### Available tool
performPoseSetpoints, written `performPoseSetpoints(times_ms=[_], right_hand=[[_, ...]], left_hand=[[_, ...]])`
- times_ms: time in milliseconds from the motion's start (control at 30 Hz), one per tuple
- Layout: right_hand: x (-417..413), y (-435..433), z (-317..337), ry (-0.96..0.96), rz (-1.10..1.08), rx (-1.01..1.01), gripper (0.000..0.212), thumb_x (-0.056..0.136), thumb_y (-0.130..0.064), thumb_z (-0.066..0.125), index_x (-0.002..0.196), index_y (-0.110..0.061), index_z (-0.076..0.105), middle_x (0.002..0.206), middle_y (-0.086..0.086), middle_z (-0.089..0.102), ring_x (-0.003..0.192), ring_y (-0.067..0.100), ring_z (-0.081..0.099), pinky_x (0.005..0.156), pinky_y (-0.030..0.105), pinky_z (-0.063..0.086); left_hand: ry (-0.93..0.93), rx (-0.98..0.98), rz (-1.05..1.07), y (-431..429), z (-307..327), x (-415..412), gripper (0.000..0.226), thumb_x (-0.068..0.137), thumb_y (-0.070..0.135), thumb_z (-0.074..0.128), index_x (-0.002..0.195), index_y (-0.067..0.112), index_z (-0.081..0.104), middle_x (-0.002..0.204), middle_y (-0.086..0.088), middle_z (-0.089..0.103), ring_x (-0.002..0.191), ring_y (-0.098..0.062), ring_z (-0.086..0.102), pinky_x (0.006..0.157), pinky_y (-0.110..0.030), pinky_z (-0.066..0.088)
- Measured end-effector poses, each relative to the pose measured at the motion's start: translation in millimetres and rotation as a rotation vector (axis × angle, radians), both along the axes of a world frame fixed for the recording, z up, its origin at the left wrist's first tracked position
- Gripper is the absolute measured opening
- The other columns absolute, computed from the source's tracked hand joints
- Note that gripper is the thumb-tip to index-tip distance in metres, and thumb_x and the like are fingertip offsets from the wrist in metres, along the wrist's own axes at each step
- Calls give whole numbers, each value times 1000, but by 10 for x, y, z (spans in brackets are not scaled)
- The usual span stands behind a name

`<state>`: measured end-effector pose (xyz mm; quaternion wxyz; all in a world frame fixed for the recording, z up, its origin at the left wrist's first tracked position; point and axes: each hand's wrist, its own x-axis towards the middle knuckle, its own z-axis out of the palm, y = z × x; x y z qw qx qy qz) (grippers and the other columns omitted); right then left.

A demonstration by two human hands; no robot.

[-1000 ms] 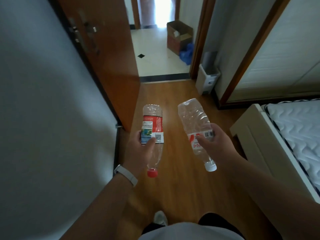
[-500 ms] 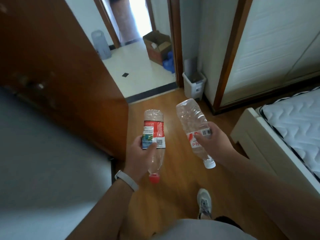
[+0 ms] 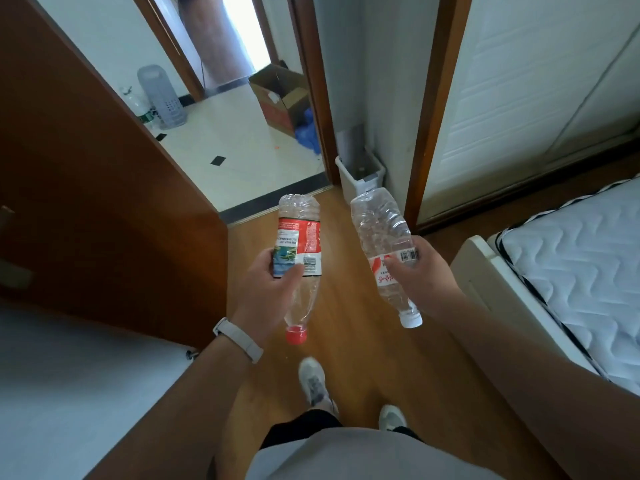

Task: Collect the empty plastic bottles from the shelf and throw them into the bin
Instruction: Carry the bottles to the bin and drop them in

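So I'm on wood floor (image 3: 363,327), bin (image 3: 360,174) far ahead by the doorway, bed (image 3: 571,265) right; left hand (image 3: 266,292) grips red-cap bottle (image 3: 299,244), right hand (image 3: 419,271) grips white-cap bottle (image 3: 384,237).

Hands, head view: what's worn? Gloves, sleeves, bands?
No gloves on the left hand or the right hand. Both forearms show no sleeves. A whitish wristband circles the left wrist; nothing shows on the right wrist.

Left hand (image 3: 266,292) gripping red-capped bottle (image 3: 298,251), right hand (image 3: 420,275) gripping white-capped bottle (image 3: 382,233), bin (image 3: 360,176) ahead
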<state>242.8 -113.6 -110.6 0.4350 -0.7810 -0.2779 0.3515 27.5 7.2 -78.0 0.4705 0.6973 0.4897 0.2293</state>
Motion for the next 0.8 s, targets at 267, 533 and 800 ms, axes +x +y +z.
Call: performPoseSetpoints(times_ms=[267,533,800], right_hand=[[186,1058,-62,-39,-23,-51,40,90,-39,65,124,-27,49,106,-6,65,91,14,69,77,39,61],[283,2627,155,-125,-59,-111,43,89,-44,65,125,-29,48,109,-6,64,94,17,68,79,41,61],[481,3382,183,-174,-153,-138,43,90,-44,63,126,-25,48,109,-3,65,94,18,68,78,39,60]], left_hand=[[-81,-92,17,1076,-279,188,26,91,22,70,115,19,61,104,7,71,91,-7,71,69,-21,58],[-153,-168,42,2701,-382,278,32,89,23,73,119,17,62,107,5,72,95,-10,71,79,-30,60],[-182,-247,-52,3713,-398,636,34,88,26,74,119,19,62,107,4,73,95,-12,72,83,-37,60]])
